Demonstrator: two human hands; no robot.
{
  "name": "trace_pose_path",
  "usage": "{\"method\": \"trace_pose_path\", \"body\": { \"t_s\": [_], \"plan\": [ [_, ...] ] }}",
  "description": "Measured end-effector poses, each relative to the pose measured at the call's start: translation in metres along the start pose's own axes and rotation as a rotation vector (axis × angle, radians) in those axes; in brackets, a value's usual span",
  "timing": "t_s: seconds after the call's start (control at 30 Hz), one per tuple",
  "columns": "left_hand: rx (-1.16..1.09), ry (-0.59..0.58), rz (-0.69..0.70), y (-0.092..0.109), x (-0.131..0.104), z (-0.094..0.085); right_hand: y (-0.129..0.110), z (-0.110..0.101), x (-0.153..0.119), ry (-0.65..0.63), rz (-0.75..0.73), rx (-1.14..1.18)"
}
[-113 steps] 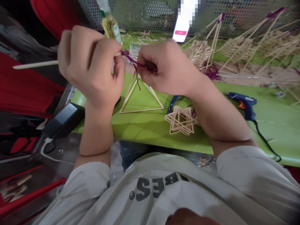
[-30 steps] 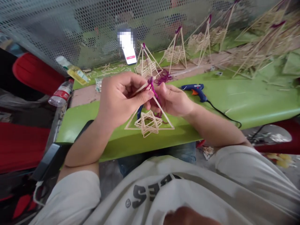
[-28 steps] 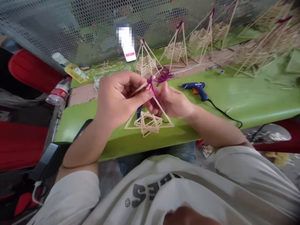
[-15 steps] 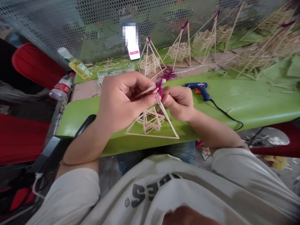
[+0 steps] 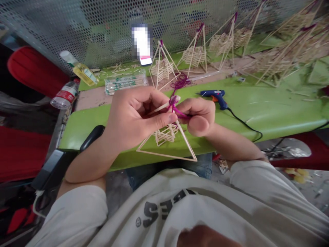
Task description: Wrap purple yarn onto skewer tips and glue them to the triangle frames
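Observation:
My left hand point(image 5: 138, 118) pinches a pyramid frame of thin wooden sticks point(image 5: 185, 139) near its top, thumb and fingers closed around the joined stick ends. Purple yarn point(image 5: 173, 100) is wound about that tip. Just to the right, my right hand point(image 5: 200, 115) is closed on a strand of the yarn, drawn out sideways from the tip. Below the hands, a star-shaped stack of sticks point(image 5: 166, 134) shows inside the frame, partly covered by my left hand. A loose heap of purple yarn point(image 5: 182, 81) lies behind, with a strand running to the tip.
A blue glue gun point(image 5: 214, 96) with a black cord lies right on the green table point(image 5: 272, 103). Several finished stick pyramids point(image 5: 195, 55) line the back. A lit phone point(image 5: 142, 44) leans against the mesh. Two bottles point(image 5: 86, 73) point(image 5: 65, 94) and packaged sticks point(image 5: 125, 82) sit left.
My right hand has moved slightly right and down, away from the tip, pulling the yarn strand taut. The frame's tip has dropped a little; my left hand still grips it.

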State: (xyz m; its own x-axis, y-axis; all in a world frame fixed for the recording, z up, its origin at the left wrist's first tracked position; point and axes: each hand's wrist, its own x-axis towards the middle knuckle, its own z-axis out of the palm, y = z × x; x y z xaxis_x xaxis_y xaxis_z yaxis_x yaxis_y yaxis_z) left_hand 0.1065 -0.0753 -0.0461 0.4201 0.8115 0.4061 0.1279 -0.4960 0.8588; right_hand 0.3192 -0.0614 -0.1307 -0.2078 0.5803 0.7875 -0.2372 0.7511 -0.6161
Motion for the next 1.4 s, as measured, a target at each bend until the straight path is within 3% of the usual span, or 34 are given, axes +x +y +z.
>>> {"method": "trace_pose_path", "body": {
  "t_s": [0.17,0.37,0.47,0.6,0.7,0.87,1.0,1.07,1.2,1.4],
  "plan": [
    [-0.047,0.029,-0.064,-0.005,-0.018,-0.003,-0.009,0.014,-0.004,0.012,0.117,-0.002],
    [-0.190,0.018,-0.073,-0.019,-0.039,-0.008,-0.012,0.024,-0.004,-0.212,0.099,0.108],
    [-0.249,0.008,-0.028,-0.021,-0.045,-0.008,-0.010,0.027,-0.005,-0.300,0.345,0.326],
    [-0.210,0.030,-0.038,-0.019,-0.048,-0.008,-0.009,0.030,-0.007,-0.240,0.770,0.653],
    [-0.159,0.055,-0.030,-0.016,-0.049,-0.009,-0.011,0.030,-0.006,-0.209,0.901,0.783],
    [-0.085,0.088,0.010,0.007,-0.057,-0.001,-0.044,0.021,-0.012,-0.153,0.774,0.538],
    [-0.121,0.011,0.095,0.022,-0.073,0.025,-0.093,0.014,-0.029,-0.257,0.509,0.284],
    [-0.190,-0.038,0.138,0.022,-0.079,0.042,-0.112,0.013,-0.041,-0.275,0.459,0.219],
    [-0.349,-0.128,0.106,0.012,-0.084,0.067,-0.130,0.010,-0.071,-0.138,0.603,0.259],
    [-0.266,-0.372,-0.156,-0.018,-0.078,0.068,-0.123,-0.001,-0.107,0.193,0.867,0.418]
  ]
}}
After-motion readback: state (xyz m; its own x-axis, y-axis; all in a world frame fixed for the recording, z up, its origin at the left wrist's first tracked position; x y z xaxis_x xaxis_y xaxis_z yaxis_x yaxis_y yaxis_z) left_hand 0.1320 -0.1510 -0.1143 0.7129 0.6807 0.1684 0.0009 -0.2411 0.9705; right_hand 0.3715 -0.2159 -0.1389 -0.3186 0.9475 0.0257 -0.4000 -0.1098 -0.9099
